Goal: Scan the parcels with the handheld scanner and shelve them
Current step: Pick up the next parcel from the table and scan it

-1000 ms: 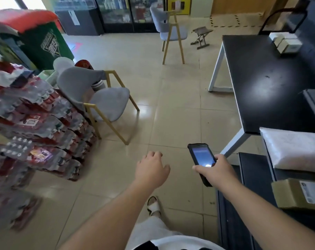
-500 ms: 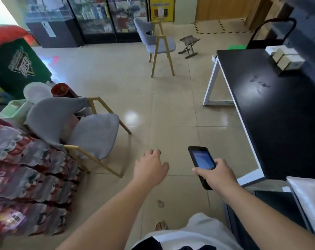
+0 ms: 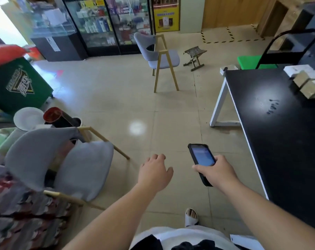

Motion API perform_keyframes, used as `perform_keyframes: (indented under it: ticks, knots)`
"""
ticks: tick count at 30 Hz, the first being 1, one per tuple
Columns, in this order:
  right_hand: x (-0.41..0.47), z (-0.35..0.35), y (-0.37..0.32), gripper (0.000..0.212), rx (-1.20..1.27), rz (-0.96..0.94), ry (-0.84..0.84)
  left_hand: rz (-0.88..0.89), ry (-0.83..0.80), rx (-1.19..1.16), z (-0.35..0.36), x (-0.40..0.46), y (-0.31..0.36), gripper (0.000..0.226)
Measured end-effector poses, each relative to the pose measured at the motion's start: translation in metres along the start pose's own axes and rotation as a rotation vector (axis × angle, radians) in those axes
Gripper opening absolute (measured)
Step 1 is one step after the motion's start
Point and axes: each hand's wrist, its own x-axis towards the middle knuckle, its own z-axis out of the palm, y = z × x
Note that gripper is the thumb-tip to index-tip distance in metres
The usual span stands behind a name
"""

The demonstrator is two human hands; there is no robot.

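Since the earlier frame, my view has swung away from the white parcel at the black bench (image 3: 279,141), which now lies right of both hands. My right hand (image 3: 217,173) has its fingers clamped on the handheld scanner (image 3: 201,160), screen up, over the floor beside the bench. My left hand (image 3: 155,173) hangs empty, fingers loosely apart. Small boxes (image 3: 308,82) sit at the bench's far end; I judge them light, rigid, best gripped by opposite sides.
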Motion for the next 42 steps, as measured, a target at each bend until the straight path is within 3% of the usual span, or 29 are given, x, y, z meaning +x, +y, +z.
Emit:
perform_keyframes:
  ticks: [11,19,28,34,42]
  knots:
    - [0.156,-0.034,-0.11,0.068,-0.05,-0.023,-0.018,-0.053,-0.008,-0.056,-0.069,0.172,0.034,0.057]
    - [0.278,-0.034,-0.214,0.068,-0.035,-0.031,0.039,0.014,0.024,-0.107,-0.137,0.333,0.036,0.056]
    - [0.383,-0.043,-0.284,0.065,-0.048,0.005,0.082,0.073,-0.009,-0.025,-0.189,0.47,0.051,0.055]
    - [0.479,-0.07,-0.309,0.066,-0.055,0.033,0.068,0.065,-0.018,0.01,-0.206,0.561,0.09,0.055]
    - [0.594,-0.157,-0.34,0.073,-0.066,0.053,0.08,0.049,0.025,0.0,-0.245,0.664,0.174,0.056]
